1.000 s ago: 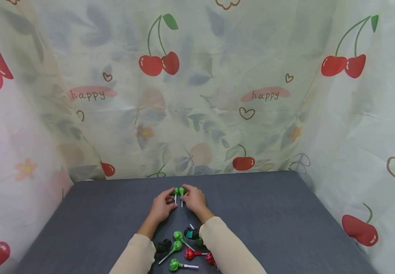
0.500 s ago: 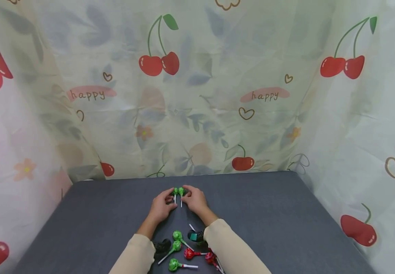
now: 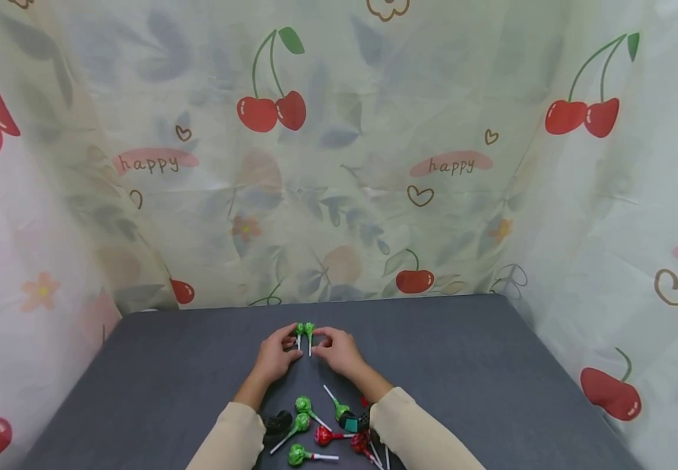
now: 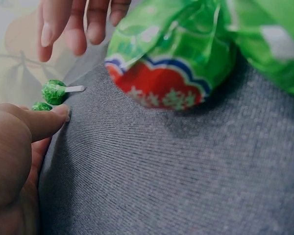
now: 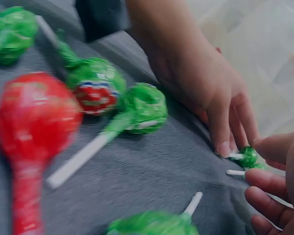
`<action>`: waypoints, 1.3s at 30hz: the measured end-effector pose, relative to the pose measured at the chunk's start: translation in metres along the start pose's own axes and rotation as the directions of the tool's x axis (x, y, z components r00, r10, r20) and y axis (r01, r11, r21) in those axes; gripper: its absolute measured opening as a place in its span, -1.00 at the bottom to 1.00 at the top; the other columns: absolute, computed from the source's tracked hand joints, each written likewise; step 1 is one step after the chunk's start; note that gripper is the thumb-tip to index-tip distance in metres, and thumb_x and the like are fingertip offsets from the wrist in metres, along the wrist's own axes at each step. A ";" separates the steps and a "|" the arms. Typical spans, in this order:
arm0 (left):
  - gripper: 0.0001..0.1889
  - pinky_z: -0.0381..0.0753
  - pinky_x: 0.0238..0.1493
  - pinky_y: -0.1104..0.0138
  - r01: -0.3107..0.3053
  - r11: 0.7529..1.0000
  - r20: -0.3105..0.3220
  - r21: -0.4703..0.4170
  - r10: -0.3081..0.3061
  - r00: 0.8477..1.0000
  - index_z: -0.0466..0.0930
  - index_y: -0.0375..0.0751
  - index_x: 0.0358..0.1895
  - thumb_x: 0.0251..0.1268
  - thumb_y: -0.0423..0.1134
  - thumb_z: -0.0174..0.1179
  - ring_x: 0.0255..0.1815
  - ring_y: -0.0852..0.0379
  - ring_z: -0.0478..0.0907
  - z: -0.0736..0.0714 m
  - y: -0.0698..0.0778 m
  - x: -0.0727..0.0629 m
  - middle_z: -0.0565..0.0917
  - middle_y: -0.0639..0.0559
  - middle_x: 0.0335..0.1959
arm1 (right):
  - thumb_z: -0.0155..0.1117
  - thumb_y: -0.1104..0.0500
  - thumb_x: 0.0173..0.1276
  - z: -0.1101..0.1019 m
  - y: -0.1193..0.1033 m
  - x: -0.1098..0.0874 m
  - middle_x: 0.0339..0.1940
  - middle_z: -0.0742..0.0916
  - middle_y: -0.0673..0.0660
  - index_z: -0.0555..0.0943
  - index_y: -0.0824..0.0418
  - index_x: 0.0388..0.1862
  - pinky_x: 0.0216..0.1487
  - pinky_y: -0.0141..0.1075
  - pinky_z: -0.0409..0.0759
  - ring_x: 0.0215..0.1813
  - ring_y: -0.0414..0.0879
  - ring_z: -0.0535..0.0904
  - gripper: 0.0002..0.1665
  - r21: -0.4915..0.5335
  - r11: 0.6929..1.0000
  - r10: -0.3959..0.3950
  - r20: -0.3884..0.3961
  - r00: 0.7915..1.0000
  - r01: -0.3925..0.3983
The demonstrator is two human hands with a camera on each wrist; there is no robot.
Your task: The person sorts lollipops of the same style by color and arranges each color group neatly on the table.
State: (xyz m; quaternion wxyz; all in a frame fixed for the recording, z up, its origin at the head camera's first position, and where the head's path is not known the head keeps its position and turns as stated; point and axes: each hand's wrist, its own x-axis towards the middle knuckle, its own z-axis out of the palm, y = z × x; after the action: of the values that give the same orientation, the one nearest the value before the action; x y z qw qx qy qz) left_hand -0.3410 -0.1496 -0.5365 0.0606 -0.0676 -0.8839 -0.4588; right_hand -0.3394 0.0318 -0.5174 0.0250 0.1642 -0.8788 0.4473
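Two green-wrapped lollipops lie side by side near the back of the table, white sticks toward me. My left hand [image 3: 274, 356] holds the left lollipop [image 3: 300, 330] lengthwise, its index finger at the candy and its thumb by the stick end. Right beside the other lollipop [image 3: 310, 328] is my right hand [image 3: 339, 351], with fingers spread and loosely bent. The left wrist view shows a gap between the right hand's fingers [image 4: 96, 29] and that green lollipop [image 4: 54, 91]. In the right wrist view both sticks rest close to the left thumb.
Nearer to me, several green lollipops [image 3: 297, 455] and red lollipops [image 3: 323, 435] lie loose between the forearms, some partly under the right wrist. The dark grey table [image 3: 433, 365] is bordered by a cherry-printed curtain [image 3: 339, 196] at the back and sides.
The right hand has drawn back slightly rightward from its lollipop, and its forearm has shifted right, uncovering more lollipops. The left hand has stayed at its lollipop.
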 end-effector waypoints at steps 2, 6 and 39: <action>-0.36 0.57 0.05 0.10 -0.002 1.000 -0.001 0.001 0.002 1.000 0.42 -0.32 0.33 0.11 -0.48 0.38 0.02 -0.10 0.61 0.000 0.000 0.000 0.62 -0.25 0.01 | 0.42 0.21 0.23 -0.002 -0.001 -0.006 -0.54 0.65 -0.09 0.68 0.25 -0.01 -0.46 -0.37 0.44 -0.52 -0.25 0.47 -0.66 0.008 1.000 -0.020 0.015 1.000 0.020; -0.35 0.57 0.05 0.10 0.002 1.000 -0.009 -0.005 -0.002 1.000 0.43 -0.30 0.33 0.10 -0.48 0.38 0.01 -0.09 0.61 0.000 0.000 0.001 0.63 -0.23 0.00 | 0.41 0.21 0.24 -0.006 -0.004 -0.019 -0.54 0.63 -0.10 0.70 0.24 -0.08 -0.50 -0.38 0.42 -0.54 -0.26 0.46 -0.73 0.028 0.998 -0.050 0.051 0.997 0.049; -0.34 0.56 0.06 0.10 -0.011 1.000 -0.003 -0.014 0.011 1.000 0.42 -0.32 0.33 0.09 -0.50 0.38 0.02 -0.11 0.60 0.002 0.000 -0.001 0.62 -0.23 -0.01 | 0.38 0.23 0.25 -0.058 0.018 -0.091 -0.16 0.70 -0.15 0.75 0.09 -0.18 0.02 -0.38 0.51 -0.07 -0.33 0.56 -0.84 0.013 0.885 -0.429 0.409 0.805 0.465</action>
State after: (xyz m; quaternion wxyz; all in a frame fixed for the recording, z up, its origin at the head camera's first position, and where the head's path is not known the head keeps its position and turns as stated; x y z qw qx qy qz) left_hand -0.3402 -0.1479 -0.5375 0.0643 -0.0722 -0.8803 -0.4645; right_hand -0.2649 0.1118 -0.5143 -0.0433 0.4534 -0.8201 0.3464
